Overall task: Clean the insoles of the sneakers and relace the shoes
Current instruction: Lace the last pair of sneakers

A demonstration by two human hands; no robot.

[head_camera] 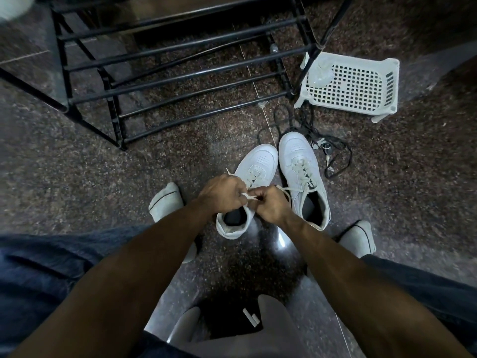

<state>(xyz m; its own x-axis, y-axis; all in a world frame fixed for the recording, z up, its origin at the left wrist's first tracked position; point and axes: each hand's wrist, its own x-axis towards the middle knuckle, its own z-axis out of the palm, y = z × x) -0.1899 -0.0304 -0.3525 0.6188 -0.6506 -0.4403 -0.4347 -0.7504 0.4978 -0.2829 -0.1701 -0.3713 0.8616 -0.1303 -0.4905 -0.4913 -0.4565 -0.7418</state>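
Two white sneakers stand side by side on the dark speckled floor (129, 197), toes pointing away from the person. Both hands meet over the left sneaker (247, 192): the left hand (222, 193) and the right hand (271, 205) each have fingers curled round a strand of its white lace (249, 197), pinching it just above the shoe's opening. The right sneaker (304, 177) sits just beside it, already laced, one lace end trailing toward the hands. A tangled black cord (309, 130) lies beyond the toes, near a white plastic basket (356, 86) — a black metal rack (167, 68) stands further left. Socked feet rest either side of the shoes.
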